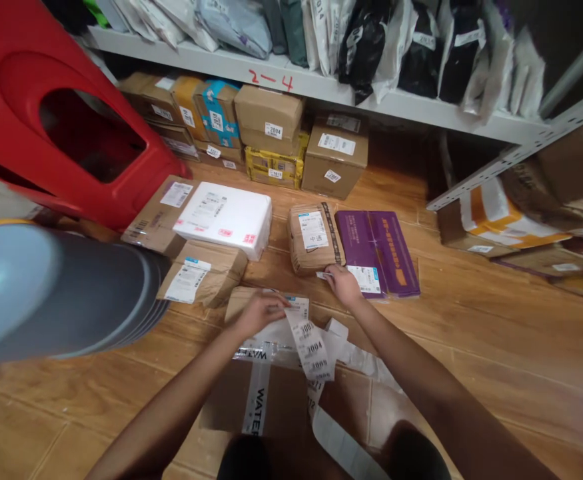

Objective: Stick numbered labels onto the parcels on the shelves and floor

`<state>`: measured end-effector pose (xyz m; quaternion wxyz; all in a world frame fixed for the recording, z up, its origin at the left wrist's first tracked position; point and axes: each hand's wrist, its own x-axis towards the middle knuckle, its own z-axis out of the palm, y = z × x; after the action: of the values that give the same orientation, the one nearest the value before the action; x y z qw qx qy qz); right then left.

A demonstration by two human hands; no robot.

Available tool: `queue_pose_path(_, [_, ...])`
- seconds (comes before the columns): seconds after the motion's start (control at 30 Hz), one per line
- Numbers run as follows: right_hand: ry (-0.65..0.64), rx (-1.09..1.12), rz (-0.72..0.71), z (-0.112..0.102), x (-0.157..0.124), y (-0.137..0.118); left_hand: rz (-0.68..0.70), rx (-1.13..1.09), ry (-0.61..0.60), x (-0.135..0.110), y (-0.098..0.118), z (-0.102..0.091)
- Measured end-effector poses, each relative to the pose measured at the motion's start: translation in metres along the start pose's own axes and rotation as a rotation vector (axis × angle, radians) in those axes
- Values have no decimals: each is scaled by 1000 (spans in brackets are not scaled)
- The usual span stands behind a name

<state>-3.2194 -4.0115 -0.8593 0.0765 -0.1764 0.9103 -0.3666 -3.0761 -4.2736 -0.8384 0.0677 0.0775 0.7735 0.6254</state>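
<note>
My left hand pinches the top end of a strip of number labels, printed 3003, 3004, 3005 and on. The strip hangs over a large cardboard box with "WATER" tape, and more of its length trails on the floor. In the fingertips of my right hand is a small white label, its print unreadable. That hand is at the near corner of a small brown box bearing a shipping label; whether it touches the box I cannot tell. Beside it lies a flat purple box.
A white box and a brown parcel sit left of my hands. Farther left are a grey bin and a red stool. Ahead, a metal shelf holds bagged parcels, with boxes beneath.
</note>
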Motion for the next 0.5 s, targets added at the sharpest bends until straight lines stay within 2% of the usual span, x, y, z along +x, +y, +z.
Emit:
queue_pose_path(0.07, [40, -109, 43, 11, 3, -3, 33, -42, -11, -26, 9, 4])
queue_pose_path(0.17, [105, -229, 143, 18, 8, -7, 61, -78, 22, -50, 22, 7])
queue_pose_path(0.33, [129, -515, 348, -4, 20, -28, 95, -205, 116, -72, 42, -7])
queue_pose_path(0.37, [144, -494, 349, -9, 17, -39, 83, -237, 141, -75, 44, -10])
queue_pose_path(0.43, [135, -250, 255, -15, 3, -68, 28, -287, 222, -81, 45, -14])
queue_pose_path(0.47, [68, -40, 159, -13, -9, -85, -5, -304, 273, -83, 44, -14])
queue_pose_path(0.5, [-62, 199, 52, -9, -24, -103, -37, -315, 325, -85, 42, -14])
